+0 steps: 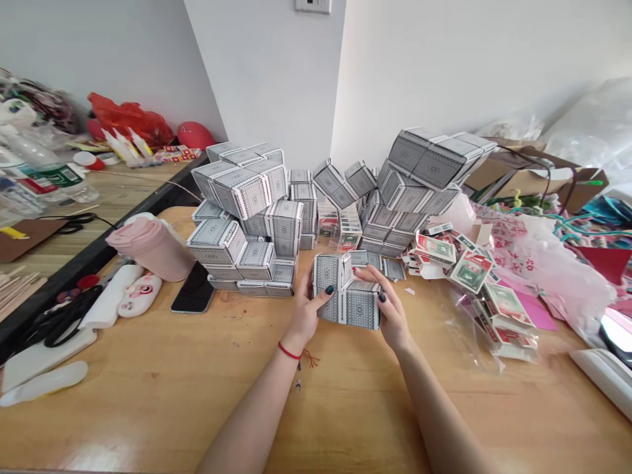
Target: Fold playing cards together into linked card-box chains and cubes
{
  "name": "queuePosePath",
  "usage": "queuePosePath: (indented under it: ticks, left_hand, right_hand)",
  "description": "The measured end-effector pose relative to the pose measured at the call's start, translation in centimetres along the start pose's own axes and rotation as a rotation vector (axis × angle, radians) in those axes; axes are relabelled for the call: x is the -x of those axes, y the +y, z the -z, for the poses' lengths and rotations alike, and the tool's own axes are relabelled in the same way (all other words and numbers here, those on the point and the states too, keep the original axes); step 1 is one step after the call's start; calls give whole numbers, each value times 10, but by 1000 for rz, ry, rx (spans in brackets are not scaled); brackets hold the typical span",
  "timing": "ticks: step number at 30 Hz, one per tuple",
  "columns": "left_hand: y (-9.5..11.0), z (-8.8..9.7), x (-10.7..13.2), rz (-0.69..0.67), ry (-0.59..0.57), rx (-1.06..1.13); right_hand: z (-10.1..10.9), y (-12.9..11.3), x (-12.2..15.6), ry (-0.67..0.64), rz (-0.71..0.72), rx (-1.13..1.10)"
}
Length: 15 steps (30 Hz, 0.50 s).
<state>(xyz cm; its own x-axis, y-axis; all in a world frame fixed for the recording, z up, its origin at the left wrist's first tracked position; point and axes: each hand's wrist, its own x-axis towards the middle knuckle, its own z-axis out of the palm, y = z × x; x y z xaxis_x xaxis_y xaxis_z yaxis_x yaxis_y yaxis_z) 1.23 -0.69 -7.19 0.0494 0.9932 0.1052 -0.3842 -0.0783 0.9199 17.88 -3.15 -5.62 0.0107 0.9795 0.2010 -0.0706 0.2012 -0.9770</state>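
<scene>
Between my two hands is a block built of grey patterned playing cards (361, 306), with a taller part on the left and a lower part on the right. My left hand (307, 306) wraps its left side, thumb across the front face. On the right side, my right hand (392, 309) grips it with the thumb at the front edge and a finger over the top. Just behind lie a few loose cards (392, 268) on the table. Stacks of similar card blocks stand behind to the left (247, 191) and to the right (419, 164).
Opened card boxes (474, 270) and clear wrappers lie at the right, beside a white printed plastic bag (533, 250). To the left are a phone (193, 289), a pink cloth roll (151, 247), black scissors (69, 316) and a white glue bottle (44, 383). The wooden table (172, 395) meets a wall behind.
</scene>
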Motion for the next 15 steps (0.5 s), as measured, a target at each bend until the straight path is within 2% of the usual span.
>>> queuePosePath:
  ticks: [2,5,11,15]
  left_hand:
    - [3,5,-2,-28,-21,1]
    - [8,11,-3,-47,-78,15]
    - [10,21,-4,-57,-163,-120]
    - [6,25,-6,-42,-173,-107]
  right_hand:
    - [1,-2,0,-58,-67,72]
    - [-1,-7,1,-75,-140,83]
    - [-5,-9,6,-121,-86,84]
    - [-8,-8,8,-114,-66,138]
